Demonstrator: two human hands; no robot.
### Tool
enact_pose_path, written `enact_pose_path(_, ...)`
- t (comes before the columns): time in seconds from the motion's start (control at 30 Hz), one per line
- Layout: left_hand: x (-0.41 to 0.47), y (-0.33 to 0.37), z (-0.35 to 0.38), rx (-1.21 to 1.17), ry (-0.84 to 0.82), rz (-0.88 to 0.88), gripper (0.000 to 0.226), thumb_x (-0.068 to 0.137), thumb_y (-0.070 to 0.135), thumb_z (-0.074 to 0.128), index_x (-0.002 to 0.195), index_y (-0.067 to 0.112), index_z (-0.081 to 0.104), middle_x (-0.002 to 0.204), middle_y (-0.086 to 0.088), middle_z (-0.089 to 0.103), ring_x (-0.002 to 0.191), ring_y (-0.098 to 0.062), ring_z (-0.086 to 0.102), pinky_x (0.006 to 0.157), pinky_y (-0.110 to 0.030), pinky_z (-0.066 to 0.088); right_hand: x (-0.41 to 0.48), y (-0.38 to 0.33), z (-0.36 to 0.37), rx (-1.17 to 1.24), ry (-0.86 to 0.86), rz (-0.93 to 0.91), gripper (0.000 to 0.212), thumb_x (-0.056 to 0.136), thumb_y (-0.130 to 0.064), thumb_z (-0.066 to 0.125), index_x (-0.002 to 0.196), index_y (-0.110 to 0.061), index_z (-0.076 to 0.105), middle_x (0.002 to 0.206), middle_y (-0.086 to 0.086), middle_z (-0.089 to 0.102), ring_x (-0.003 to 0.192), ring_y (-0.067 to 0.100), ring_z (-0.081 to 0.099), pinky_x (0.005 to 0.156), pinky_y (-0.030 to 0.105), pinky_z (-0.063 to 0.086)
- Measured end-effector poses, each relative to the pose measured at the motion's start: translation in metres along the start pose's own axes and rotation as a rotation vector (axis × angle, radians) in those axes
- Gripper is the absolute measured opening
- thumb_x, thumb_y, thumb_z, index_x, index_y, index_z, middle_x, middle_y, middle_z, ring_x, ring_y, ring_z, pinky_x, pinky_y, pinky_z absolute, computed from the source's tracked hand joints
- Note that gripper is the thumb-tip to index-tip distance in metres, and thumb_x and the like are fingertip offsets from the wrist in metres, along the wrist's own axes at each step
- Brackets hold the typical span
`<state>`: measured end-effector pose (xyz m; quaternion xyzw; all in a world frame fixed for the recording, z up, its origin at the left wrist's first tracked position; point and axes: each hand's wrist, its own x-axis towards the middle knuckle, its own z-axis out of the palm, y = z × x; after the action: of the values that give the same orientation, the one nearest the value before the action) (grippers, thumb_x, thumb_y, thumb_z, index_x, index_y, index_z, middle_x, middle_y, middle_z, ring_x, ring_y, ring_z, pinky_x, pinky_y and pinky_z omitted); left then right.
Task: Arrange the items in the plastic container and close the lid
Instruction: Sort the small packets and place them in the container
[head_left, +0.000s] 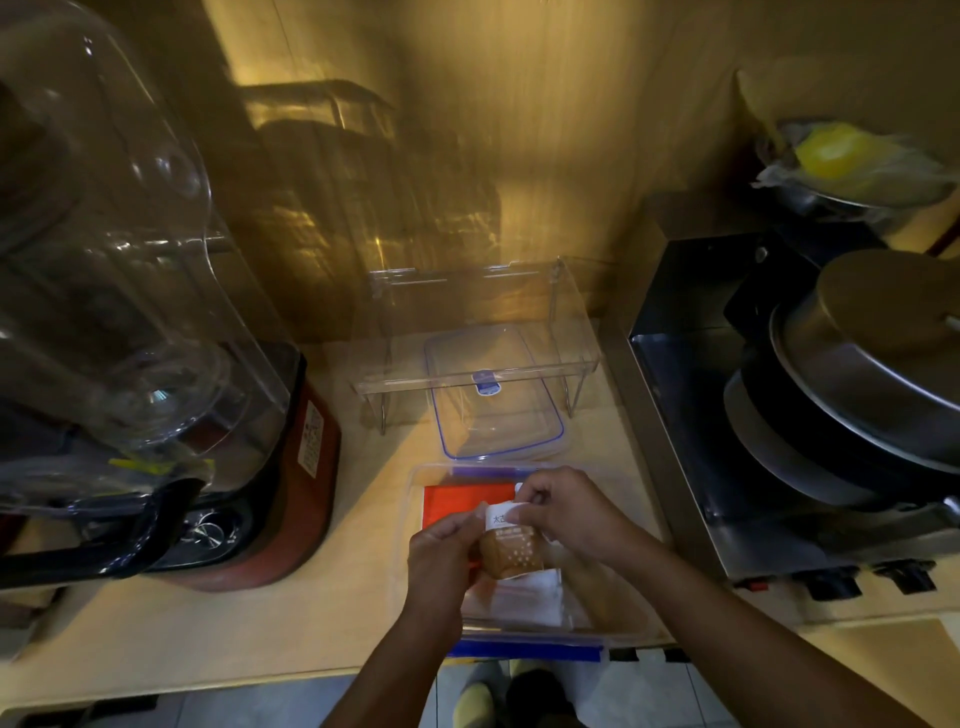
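Note:
A clear plastic container (410, 551) with blue clips sits at the counter's front edge. Inside it lie a red packet (457, 501) and clear-wrapped items (524, 592). Above the container, both hands hold a small brown packet with a white label (511, 551). My left hand (441, 551) grips its left side. My right hand (558, 512) pinches the white top. The container's clear lid (493, 395), edged in blue, lies upside down just behind the container, partly under a clear acrylic riser (467, 332).
A red-based blender under a clear sound cover (130, 312) fills the left. A steel appliance with stacked pans and lids (831, 405) stands at the right. A bowl holding something yellow in plastic wrap (831, 156) sits behind it. The wall is close behind the riser.

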<state>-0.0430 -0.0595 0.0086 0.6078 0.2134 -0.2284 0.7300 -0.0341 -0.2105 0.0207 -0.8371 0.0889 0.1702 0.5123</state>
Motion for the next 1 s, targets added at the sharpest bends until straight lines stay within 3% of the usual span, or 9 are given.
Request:
enact_pose_path(0.13,-0.002,-0.004,-0.002,0.035,-0.022,0.018,0.025,0.088,0.023,0.061,0.077,0.002,0.069,0.078,-0.02,0.064,0.068,-0.026,0.059,0.057,-0.029,0.05,-0.001,0.005,0.003,-0.061,0.0,-0.004,0.014,0.082,-0.015,0.069,0.07,-0.021,0.064,0.08,0.008,0.068,0.073,0.015,0.063,0.066,0.026,0.049)
enact_pose_path(0.3,-0.003,-0.007,-0.004,0.16,-0.059,0.097,0.017,0.083,0.013,0.066,0.069,0.006,0.072,0.073,-0.015,0.069,0.068,-0.026,0.062,0.06,-0.032,0.052,-0.002,0.009,0.005,-0.119,0.007,-0.03,0.008,0.081,-0.016,0.069,0.084,-0.008,0.068,0.086,0.015,0.068,0.076,0.015,0.059,0.074,0.036,0.051)
enact_pose_path(0.4,-0.002,-0.009,-0.004,0.176,-0.043,0.085,0.016,0.084,0.009,0.064,0.071,0.007,0.073,0.074,-0.014,0.07,0.07,-0.028,0.064,0.067,-0.037,0.054,-0.004,0.009,0.005,-0.157,0.05,-0.054,0.02,0.079,-0.018,0.072,0.097,-0.016,0.065,0.099,0.003,0.063,0.088,0.012,0.058,0.078,0.033,0.05)
enact_pose_path(0.5,-0.002,-0.01,0.0,0.189,-0.061,0.077,0.013,0.085,0.008,0.063,0.077,0.005,0.073,0.077,-0.015,0.071,0.073,-0.029,0.065,0.071,-0.041,0.055,-0.006,0.011,-0.002,-0.197,-0.046,-0.079,0.029,0.082,-0.02,0.069,0.11,-0.018,0.065,0.101,-0.01,0.057,0.087,0.006,0.055,0.075,0.023,0.048)
enact_pose_path(0.6,-0.001,-0.012,0.007,0.215,-0.112,0.072,0.016,0.086,0.007,0.061,0.075,0.007,0.072,0.064,-0.005,0.071,0.059,-0.018,0.065,0.054,-0.027,0.055,-0.009,0.011,-0.012,-0.341,-0.097,-0.077,0.011,0.085,-0.019,0.065,0.091,-0.013,0.071,0.094,0.004,0.07,0.09,0.018,0.064,0.082,0.036,0.053)
enact_pose_path(0.73,0.004,-0.018,0.025,0.264,-0.175,-0.016,0.029,0.09,0.001,0.056,0.062,0.007,0.062,0.047,0.001,0.058,0.038,-0.007,0.055,0.037,-0.018,0.044,-0.015,0.016,-0.012,-0.767,0.019,-0.122,0.017,0.087,-0.028,0.059,0.098,-0.02,0.069,0.114,0.005,0.067,0.111,0.02,0.056,0.097,0.034,0.039)
enact_pose_path(0.83,0.012,-0.028,0.036,0.427,-0.181,0.026,0.031,0.09,0.001,0.056,0.06,0.008,0.062,0.056,-0.007,0.058,0.05,-0.016,0.055,0.048,-0.027,0.048,-0.021,0.029,-0.011,-0.887,0.065,-0.135,0.017,0.088,-0.027,0.057,0.101,-0.019,0.065,0.12,0.004,0.062,0.118,0.02,0.048,0.1,0.033,0.028)
enact_pose_path(0.93,0.017,-0.041,0.047,0.747,-0.214,0.128,0.02,0.09,0.002,0.053,0.081,-0.002,0.07,0.082,-0.023,0.071,0.067,-0.022,0.06,0.062,-0.031,0.044,-0.025,0.036,-0.01,-1.028,0.007,-0.034,0.022,0.089,-0.026,0.054,0.105,-0.014,0.064,0.116,0.01,0.061,0.115,0.029,0.047,0.099,0.038,0.032)
enact_pose_path(1.0,0.02,-0.047,0.053,0.88,-0.241,0.143,0.021,0.09,0.0,0.048,0.092,-0.005,0.069,0.096,-0.025,0.071,0.083,-0.029,0.066,0.069,-0.033,0.047,-0.026,0.046,-0.008,-1.046,-0.011,-0.004,0.03,0.092,-0.034,0.05,0.115,-0.018,0.062,0.118,0.007,0.059,0.116,0.029,0.041,0.099,0.036,0.029)
